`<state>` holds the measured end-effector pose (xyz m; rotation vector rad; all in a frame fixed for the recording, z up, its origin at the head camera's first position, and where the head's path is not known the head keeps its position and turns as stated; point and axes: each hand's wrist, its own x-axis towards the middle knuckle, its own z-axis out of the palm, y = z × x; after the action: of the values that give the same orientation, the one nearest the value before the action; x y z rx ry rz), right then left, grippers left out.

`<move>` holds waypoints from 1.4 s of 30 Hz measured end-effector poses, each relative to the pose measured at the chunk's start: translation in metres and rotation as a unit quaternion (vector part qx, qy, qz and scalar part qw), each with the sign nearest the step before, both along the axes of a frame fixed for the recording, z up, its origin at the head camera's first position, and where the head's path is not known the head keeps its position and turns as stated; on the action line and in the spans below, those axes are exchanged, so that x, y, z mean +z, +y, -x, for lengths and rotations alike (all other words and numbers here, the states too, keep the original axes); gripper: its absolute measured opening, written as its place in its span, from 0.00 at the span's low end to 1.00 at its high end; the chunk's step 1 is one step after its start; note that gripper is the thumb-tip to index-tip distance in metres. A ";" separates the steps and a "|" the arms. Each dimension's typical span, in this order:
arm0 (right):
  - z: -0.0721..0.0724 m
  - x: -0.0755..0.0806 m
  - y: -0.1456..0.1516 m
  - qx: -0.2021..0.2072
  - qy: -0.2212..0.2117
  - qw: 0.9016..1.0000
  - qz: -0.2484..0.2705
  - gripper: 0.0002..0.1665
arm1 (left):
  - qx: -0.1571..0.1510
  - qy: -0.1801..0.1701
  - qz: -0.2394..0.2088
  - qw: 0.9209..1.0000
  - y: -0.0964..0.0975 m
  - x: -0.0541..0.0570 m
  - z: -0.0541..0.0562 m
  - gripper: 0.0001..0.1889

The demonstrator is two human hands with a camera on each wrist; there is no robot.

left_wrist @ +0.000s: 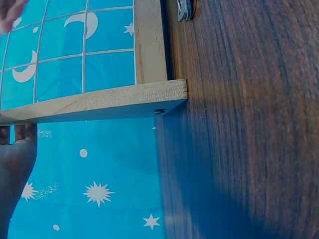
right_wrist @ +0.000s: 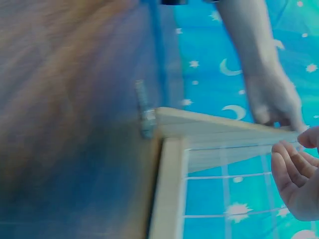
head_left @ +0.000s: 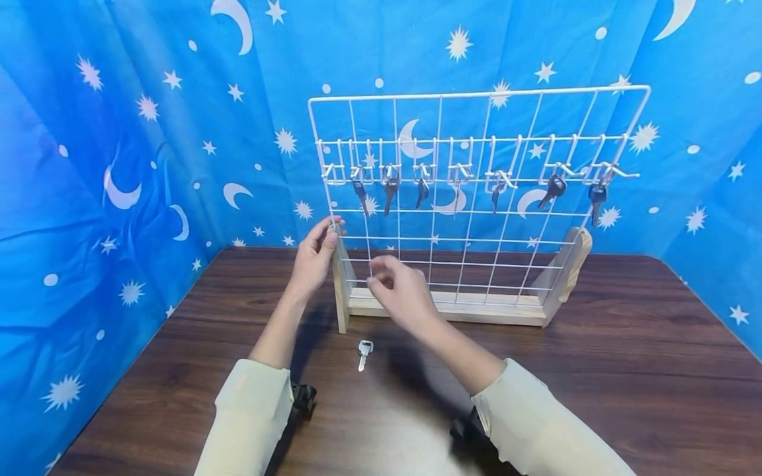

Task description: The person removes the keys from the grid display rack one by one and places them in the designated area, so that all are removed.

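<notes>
Key rack (head_left: 464, 237), a white wire grid in a wooden stand, stands on the dark worktop (head_left: 643, 370), towards twelve o'clock in the head view, before a blue curtain (head_left: 178, 132) printed with moons and stars. From the left, the left hand (head_left: 313, 259) grips the top of the rack's left upright (head_left: 342, 297), its fingers reaching round behind the wood. Between four and five o'clock from that upright's foot, a loose silver key (head_left: 364, 357) lies flat on the worktop, its blade pointing to six o'clock. At one o'clock from this key, the right hand (head_left: 405, 292) hovers before the lower grid, fingers loosely bent and thumb apart from them; whether its fingertips touch the wires, I cannot tell. Higher up, from eleven round to two o'clock of that hand, seven hanging keys (head_left: 391, 192) are strung along a row of white hooks (head_left: 503, 178), mostly dark-headed, their blades pointing roughly down. At three o'clock from the right hand, well apart from it, stands the right upright (head_left: 570, 271).
</notes>
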<state>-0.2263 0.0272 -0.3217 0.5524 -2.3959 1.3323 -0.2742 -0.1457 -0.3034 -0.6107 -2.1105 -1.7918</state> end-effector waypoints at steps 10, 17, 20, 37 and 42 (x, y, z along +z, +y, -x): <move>-0.003 0.047 -0.007 -0.011 0.183 0.976 0.118 0.14 | 0.002 -0.001 0.002 1.000 0.000 0.000 0.000 0.19; 0.006 0.066 -0.014 -0.031 0.193 0.976 0.100 0.18 | -0.003 0.015 -0.021 1.000 -0.006 -0.020 0.021 0.20; 0.010 0.071 -0.015 -0.040 0.160 0.981 0.100 0.17 | 0.003 0.020 -0.016 1.000 -0.006 -0.021 0.022 0.20; 0.022 0.088 -0.030 -0.076 0.092 0.988 0.096 0.10 | -0.001 0.026 -0.018 0.999 -0.007 -0.021 0.021 0.20; 0.016 0.086 -0.029 -0.068 0.116 0.985 0.104 0.07 | -0.005 0.028 -0.019 0.999 -0.007 -0.021 0.022 0.20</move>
<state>-0.2428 -0.0015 -0.2353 0.4489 -2.0398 1.3566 -0.2963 -0.1526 -0.3245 -0.6554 -2.0358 -1.7956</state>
